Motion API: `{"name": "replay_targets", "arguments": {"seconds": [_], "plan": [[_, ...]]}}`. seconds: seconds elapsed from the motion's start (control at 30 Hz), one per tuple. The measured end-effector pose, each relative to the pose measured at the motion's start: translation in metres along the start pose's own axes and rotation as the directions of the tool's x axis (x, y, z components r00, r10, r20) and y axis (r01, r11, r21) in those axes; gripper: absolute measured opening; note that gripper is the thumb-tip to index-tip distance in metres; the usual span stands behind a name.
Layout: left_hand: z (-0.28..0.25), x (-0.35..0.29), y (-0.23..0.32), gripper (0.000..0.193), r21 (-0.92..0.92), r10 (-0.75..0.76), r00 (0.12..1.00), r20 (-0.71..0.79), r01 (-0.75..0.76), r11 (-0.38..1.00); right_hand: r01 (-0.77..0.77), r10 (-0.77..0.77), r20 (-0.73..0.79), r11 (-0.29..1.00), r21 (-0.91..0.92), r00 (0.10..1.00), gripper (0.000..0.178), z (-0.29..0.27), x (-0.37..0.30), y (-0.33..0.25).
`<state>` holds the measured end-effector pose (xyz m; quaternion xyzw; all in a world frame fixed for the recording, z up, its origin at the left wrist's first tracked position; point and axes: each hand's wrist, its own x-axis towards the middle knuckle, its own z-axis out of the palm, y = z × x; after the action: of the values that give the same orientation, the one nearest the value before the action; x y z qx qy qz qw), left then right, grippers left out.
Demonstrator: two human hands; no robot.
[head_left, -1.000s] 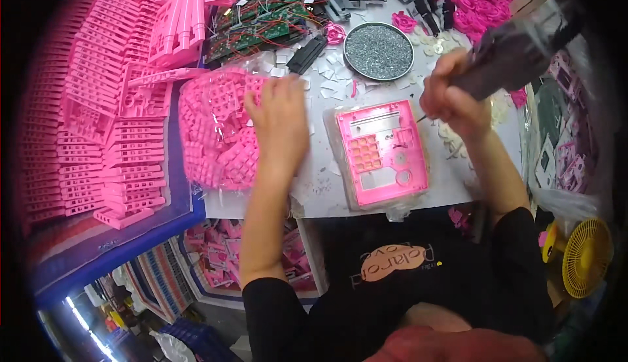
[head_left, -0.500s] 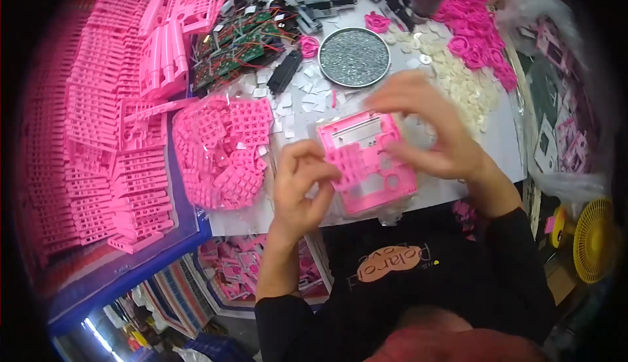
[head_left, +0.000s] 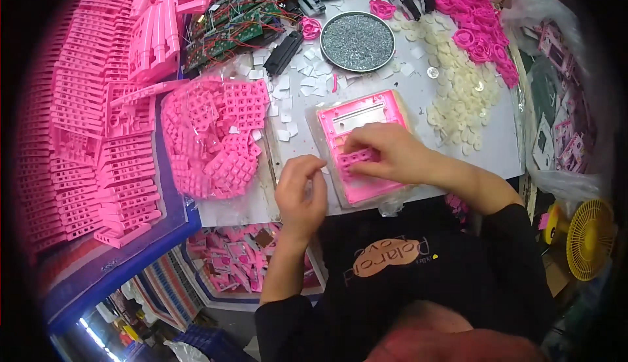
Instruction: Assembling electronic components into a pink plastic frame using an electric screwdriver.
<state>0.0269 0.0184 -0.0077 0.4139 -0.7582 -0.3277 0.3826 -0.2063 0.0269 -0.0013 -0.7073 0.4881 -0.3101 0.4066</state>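
Observation:
A pink plastic housing [head_left: 370,190] with rectangular openings lies on a wrapped pad [head_left: 327,141] at the table's near edge. Over its middle, my right hand [head_left: 396,155] pinches a pink keypad grid [head_left: 357,158] between thumb and fingers. The grid is tilted, and my hand covers part of the housing. Just left of the pad is my left hand [head_left: 302,192], its fingers loosely curled and thumb apart, with nothing visible in it. A clear bag of similar pink keypad grids [head_left: 229,139] sits left of that hand.
A round tin of small metal pieces [head_left: 358,41] stands beyond the housing. White discs [head_left: 461,94] and pink rings [head_left: 468,22] are heaped right. Green circuit boards [head_left: 239,25] lie far left, near white squares [head_left: 284,107]. Pink parts [head_left: 85,113] fill the left side; a yellow fan [head_left: 589,239] stands lower right.
The keypad grid, near my left fingers before, is now pinched in my right hand, which came down and left over the housing. My left hand has drawn slightly back from it.

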Motion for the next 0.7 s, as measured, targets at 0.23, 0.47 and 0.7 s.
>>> {"name": "replay_targets", "arguments": {"seconds": [0.23,0.47,0.7], "plan": [[0.010,-0.008,-0.011,0.022,0.047,0.132,0.990,0.057,-0.135,0.990,0.245,-0.292,-0.063,0.887,-0.392,0.954,0.032,0.009,0.023,0.025],[0.004,-0.009,-0.010,0.024,0.070,0.148,0.989,0.000,-0.148,0.986,0.440,-0.464,0.043,0.802,-0.403,0.885,0.052,-0.002,0.009,0.023],[-0.015,0.020,0.014,0.026,0.074,0.231,0.973,0.005,-0.230,0.970,0.376,-0.066,0.443,0.649,-0.662,0.894,0.103,0.014,-0.027,-0.014]]}}
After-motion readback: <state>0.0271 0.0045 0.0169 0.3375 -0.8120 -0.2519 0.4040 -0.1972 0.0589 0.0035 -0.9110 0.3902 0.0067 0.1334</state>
